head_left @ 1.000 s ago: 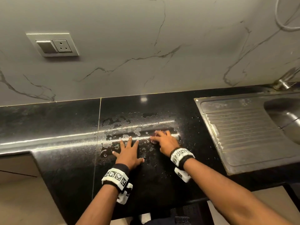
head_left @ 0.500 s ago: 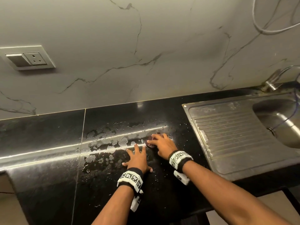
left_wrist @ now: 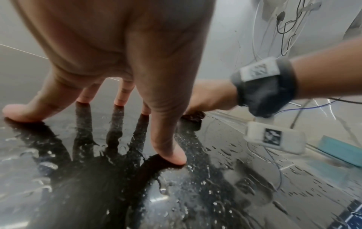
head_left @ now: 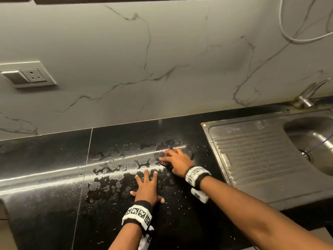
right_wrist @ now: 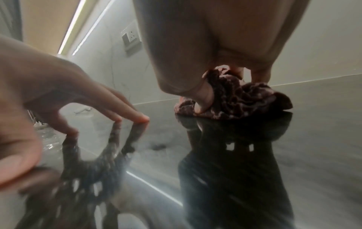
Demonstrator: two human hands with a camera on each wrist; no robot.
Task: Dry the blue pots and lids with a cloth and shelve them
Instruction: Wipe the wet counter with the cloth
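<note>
So no blue pots or lids in any view right now, just me and a wet black desk (head_left: pixel 54 204). My right hand (head_left: pixel 177 162) has the dark red patterned cloth (right_wrist: pixel 239 99) bunched under curled fingers, thumb dug into the folds, pressing it onto the far right edge of the puddle (head_left: pixel 115 165), just beside the steel sink drainboard (head_left: pixel 255 159). I guess scrunching gives a firmer rub. My left hand (head_left: pixel 146 186) sits nearer, fingers spread, fingertips (left_wrist: pixel 170 156) planted on the wet surface, holding nothing, probably just to brace me while I lean in.
</note>
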